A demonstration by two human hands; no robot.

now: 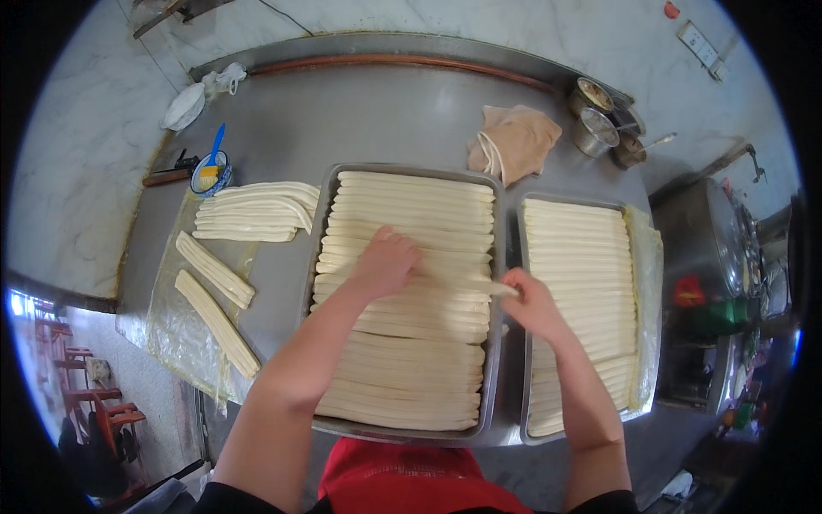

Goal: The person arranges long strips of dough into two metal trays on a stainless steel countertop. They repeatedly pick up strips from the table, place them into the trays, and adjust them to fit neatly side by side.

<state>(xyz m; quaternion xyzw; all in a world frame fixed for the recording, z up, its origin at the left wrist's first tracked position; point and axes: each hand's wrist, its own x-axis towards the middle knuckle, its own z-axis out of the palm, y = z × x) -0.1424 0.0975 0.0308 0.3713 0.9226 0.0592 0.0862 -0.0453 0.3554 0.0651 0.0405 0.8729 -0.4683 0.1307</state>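
Note:
A metal tray [499,257] full of long pale dough strips [411,360], laid side by side, stands before me. My right hand [532,303] pinches the end of one dough strip [504,289] over the tray's right rim. That strip is blurred and runs left towards my left hand [387,262]. Over the middle of the rows, the left hand's fingers are bent downward. Their tips are hidden, so whether they grip the strip cannot be told.
A second tray [525,385] of dough strips stands at right, plastic film [645,308] along its side. Leftward, more strips [250,212] lie on plastic sheeting [173,327] near a bowl [221,183] with brushes. A tan cloth [523,141] and metal pots [594,132] sit behind.

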